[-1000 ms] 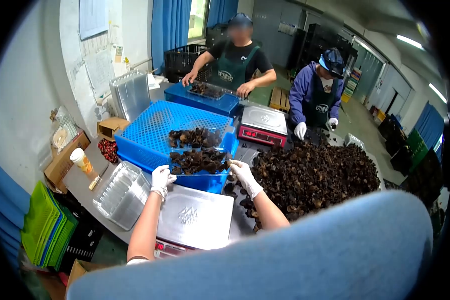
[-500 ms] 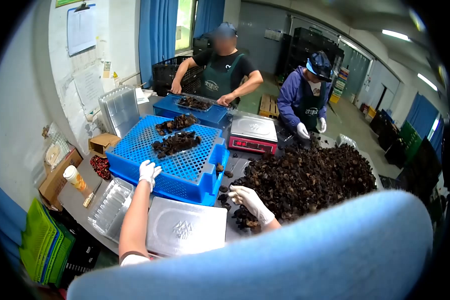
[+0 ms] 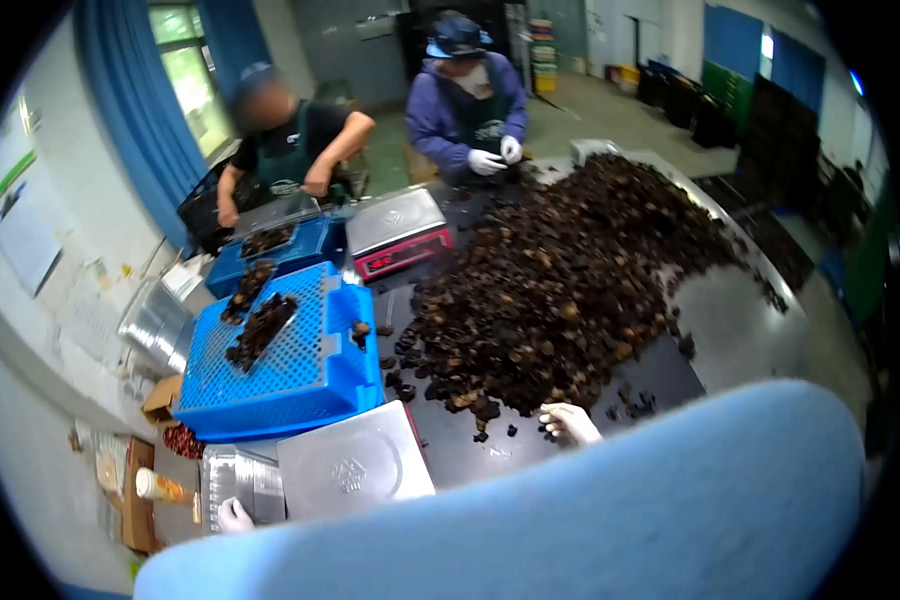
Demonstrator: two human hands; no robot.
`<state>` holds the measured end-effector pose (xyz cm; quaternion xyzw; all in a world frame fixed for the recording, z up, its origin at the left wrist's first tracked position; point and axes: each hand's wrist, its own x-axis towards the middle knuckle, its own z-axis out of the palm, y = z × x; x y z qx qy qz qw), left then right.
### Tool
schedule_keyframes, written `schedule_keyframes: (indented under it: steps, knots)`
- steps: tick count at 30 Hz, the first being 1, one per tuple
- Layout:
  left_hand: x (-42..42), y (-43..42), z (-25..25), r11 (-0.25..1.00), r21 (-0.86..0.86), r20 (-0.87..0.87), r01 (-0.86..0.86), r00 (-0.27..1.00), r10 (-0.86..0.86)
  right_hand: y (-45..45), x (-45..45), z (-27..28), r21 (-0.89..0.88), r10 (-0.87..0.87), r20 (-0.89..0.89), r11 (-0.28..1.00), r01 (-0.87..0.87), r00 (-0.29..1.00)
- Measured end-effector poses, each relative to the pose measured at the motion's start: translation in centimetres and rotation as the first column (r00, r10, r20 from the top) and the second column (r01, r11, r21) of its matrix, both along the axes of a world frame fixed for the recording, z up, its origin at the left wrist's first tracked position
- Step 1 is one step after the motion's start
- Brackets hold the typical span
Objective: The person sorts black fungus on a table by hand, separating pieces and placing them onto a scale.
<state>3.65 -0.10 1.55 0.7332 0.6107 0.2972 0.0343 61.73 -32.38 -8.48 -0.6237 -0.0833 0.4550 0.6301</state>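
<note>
Showing in the head view, the right hand (image 3: 570, 424) was at the near edge of the dark fungus pile (image 3: 560, 290) on the desk (image 3: 660, 375); the left hand (image 3: 235, 516) was at the clear trays (image 3: 242, 468); whether either hand's fingers were clamped, I could not tell.

Grey table (image 3: 735, 325), dark fungus heap (image 3: 545, 290), scales (image 3: 395, 222)

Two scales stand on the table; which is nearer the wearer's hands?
The front scale, between the left hand and right hand; the other scale, red front showing, sits farther back, past the blue crate.
</note>
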Motion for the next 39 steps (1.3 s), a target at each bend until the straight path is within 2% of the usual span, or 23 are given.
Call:
schedule_keyframes:
  steps: [5,10,12,14,17,19,21,24,26,28,29,30,32,33,34,36,37,39]
  knots:
    - [1.8,0.2,1.1,1.000,0.027,0.024,-0.006,1.000,0.005,-2.1,-1.3,-0.7,-0.035,0.094,0.175,0.995,-0.089,0.980]
    - [4.5,-0.8,0.4,0.999,0.034,0.018,-0.010,1.000,0.009,-3.2,-2.1,-2.2,0.011,0.078,0.130,0.997,-0.080,0.988]
    - [5.4,-1.4,0.2,1.000,0.029,0.007,0.003,1.000,-0.004,-3.7,-2.8,-2.0,0.084,0.132,0.185,0.985,-0.149,0.974]
    - [6.1,-2.0,-0.3,1.000,0.013,-0.007,0.009,1.000,-0.009,-4.0,-3.2,-2.4,0.035,0.152,0.290,0.985,-0.170,0.945]
    - [6.9,-3.9,-0.9,1.000,0.002,-0.016,0.000,1.000,0.000,-4.1,-3.5,-2.9,-0.005,0.163,0.329,0.985,-0.171,0.930]
    - [7.8,-3.5,-1.3,1.000,0.012,-0.022,-0.001,1.000,0.001,-4.2,-3.4,-3.1,-0.072,0.209,0.484,0.977,-0.200,0.850]
    - [8.2,-3.6,-1.5,1.000,0.014,-0.031,-0.004,1.000,0.005,-3.6,-3.3,-3.4,-0.083,0.206,0.527,0.978,-0.192,0.825]
    - [9.1,-4.3,-1.8,0.999,0.035,-0.034,-0.009,0.999,0.010,-1.7,-3.0,-0.2,-0.125,0.223,0.574,0.975,-0.186,0.788]
    - [9.7,-4.9,-1.8,0.997,0.072,-0.033,-0.016,0.999,0.019,-0.3,-2.1,1.5,-0.082,0.163,0.638,0.986,-0.144,0.753]
    - [10.7,-5.6,-1.5,0.990,0.143,-0.027,-0.007,1.000,0.011,2.2,0.2,1.1,0.058,-0.051,0.910,0.998,-0.005,0.411]
    - [11.4,-6.0,-1.3,0.981,0.191,-0.015,0.006,1.000,-0.003,3.1,1.7,1.4,0.082,-0.079,0.920,0.997,0.008,0.384]
    - [12.3,-6.7,-1.0,0.970,0.238,-0.005,0.042,0.999,-0.042,3.9,3.0,2.6,0.106,-0.106,0.928,0.994,0.020,0.356]
    - [14.6,-8.1,-0.2,0.940,0.307,0.028,0.149,0.986,-0.166,6.4,5.2,1.7,0.062,-0.108,0.972,0.975,0.213,0.211]
    - [16.0,-8.9,0.1,0.921,0.324,0.049,0.216,0.968,-0.244,7.6,5.2,1.8,-0.132,0.069,0.979,0.932,0.338,0.193]
    - [17.8,-9.7,0.5,0.900,0.314,0.066,0.302,0.939,-0.338,8.3,5.3,1.3,-0.259,0.185,0.955,0.903,0.342,0.232]
    - [22.1,-11.2,1.0,0.828,0.265,0.094,0.494,0.841,-0.532,8.2,3.4,1.0,-0.354,0.307,0.927,0.905,0.237,0.214]
    - [24.8,-11.8,1.0,0.773,0.224,0.100,0.593,0.775,-0.624,7.3,2.4,1.0,-0.309,0.291,0.949,0.936,0.167,0.125]
    - [30.3,-12.5,0.8,0.661,0.102,0.051,0.744,0.660,-0.750,5.4,0.3,0.1,-0.245,0.243,0.969,0.968,0.053,0.048]
